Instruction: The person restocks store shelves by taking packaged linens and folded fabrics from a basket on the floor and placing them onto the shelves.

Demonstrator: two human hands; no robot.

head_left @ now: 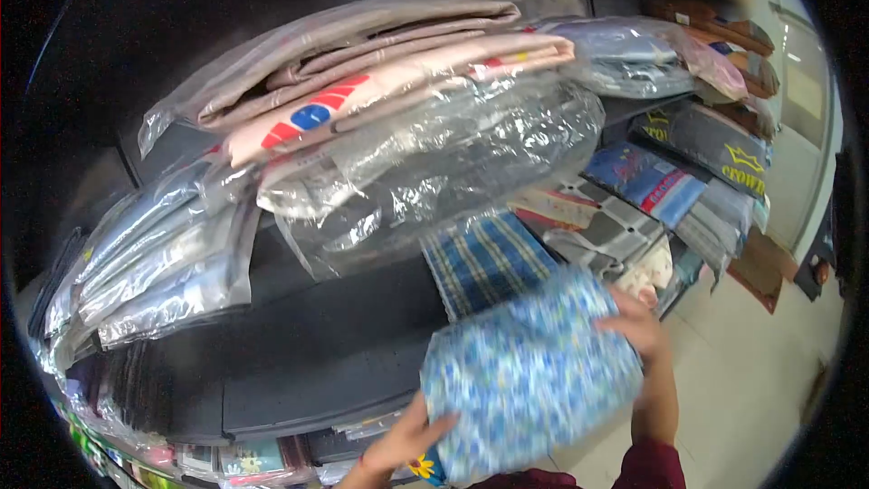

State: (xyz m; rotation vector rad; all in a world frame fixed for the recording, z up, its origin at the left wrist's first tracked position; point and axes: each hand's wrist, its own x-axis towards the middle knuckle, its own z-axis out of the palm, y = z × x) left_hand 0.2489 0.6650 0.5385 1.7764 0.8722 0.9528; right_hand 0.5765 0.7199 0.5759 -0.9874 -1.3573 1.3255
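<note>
While left hand (405,436) clasps blue cloth (532,373), right hand (637,324) grips it.

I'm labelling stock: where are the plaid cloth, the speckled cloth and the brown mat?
Plaid cloth (490,263): head view, middle of upper face.
Speckled cloth (534,376): head view, middle of visible side.
Brown mat (759,273): head view, middle of surface.

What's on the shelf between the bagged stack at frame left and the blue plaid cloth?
Head view: bare dark shelf between the bagged stack and the plaid cloth; clear plastic droops over the stretch's upper part.
</note>
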